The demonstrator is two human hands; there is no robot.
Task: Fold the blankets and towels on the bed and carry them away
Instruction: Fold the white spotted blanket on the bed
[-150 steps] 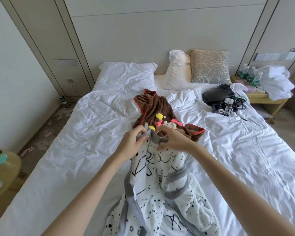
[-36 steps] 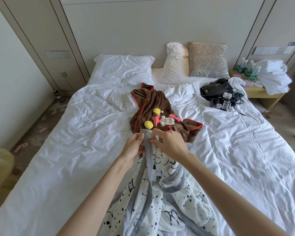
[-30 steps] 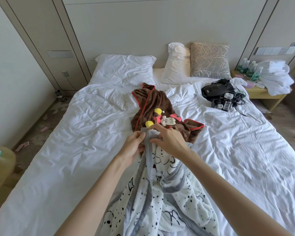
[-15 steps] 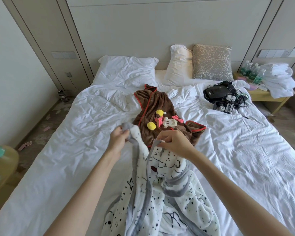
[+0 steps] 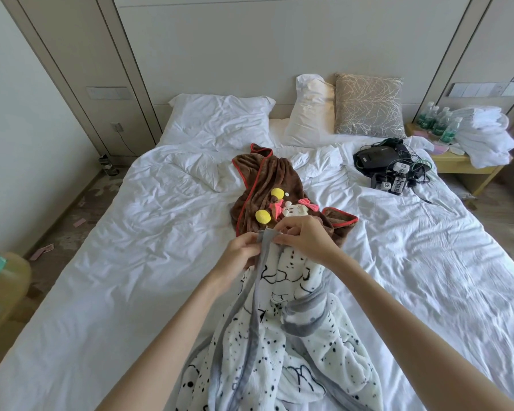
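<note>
A white blanket with black dots and grey trim hangs bunched from my hands down to the near edge of the bed. My left hand and my right hand sit side by side, both pinching the grey hem at its top. Just beyond them a brown towel with red edging and small plush decorations lies crumpled in the middle of the bed.
Pillows and a patterned cushion line the headboard. A black bag with cables and devices lies at the bed's right. The right nightstand holds bottles and white towels. A round side table stands at left.
Half a second ago my left hand held the hem out to the left, apart from the right. It has come back beside my right hand at the top of the blanket.
</note>
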